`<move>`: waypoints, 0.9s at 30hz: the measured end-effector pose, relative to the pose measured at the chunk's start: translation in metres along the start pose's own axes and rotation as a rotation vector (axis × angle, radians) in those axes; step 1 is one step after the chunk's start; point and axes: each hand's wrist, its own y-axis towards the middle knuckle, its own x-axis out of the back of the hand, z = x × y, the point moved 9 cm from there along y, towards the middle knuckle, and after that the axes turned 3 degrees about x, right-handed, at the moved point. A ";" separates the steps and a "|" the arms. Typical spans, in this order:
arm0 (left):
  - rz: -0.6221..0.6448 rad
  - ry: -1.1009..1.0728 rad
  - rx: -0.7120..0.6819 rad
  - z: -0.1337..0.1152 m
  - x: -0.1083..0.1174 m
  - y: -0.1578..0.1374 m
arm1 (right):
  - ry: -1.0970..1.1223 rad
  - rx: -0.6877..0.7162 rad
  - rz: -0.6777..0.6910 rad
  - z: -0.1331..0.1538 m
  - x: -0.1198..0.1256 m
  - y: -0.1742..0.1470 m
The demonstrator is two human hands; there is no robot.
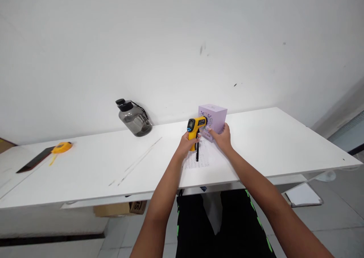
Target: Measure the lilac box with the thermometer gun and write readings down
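Note:
My left hand [185, 144] is wrapped round the handle of a yellow and black infrared thermometer [193, 127]. Its small screen faces me, and its front end points at a light purple box [217, 118] with a dark printed pattern; I cannot tell whether the two touch. The lower right side of that box is in the grip of my right hand [223, 138], thumb on the front face. Below the thermometer, a black pen [197, 152] lies over a sheet of paper with writing [203, 160], partly hidden by my left hand.
A grey transparent water bottle [135, 119] with a black cap stands near the wall. Farther left on the white table [284, 144] are a yellow tape measure [61, 147] and a dark flat object [35, 161]. A cardboard box [113, 209] sits beneath the table.

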 end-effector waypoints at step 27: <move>-0.344 -0.092 -0.124 -0.006 0.035 0.004 | -0.131 -0.055 -0.039 -0.013 0.007 0.009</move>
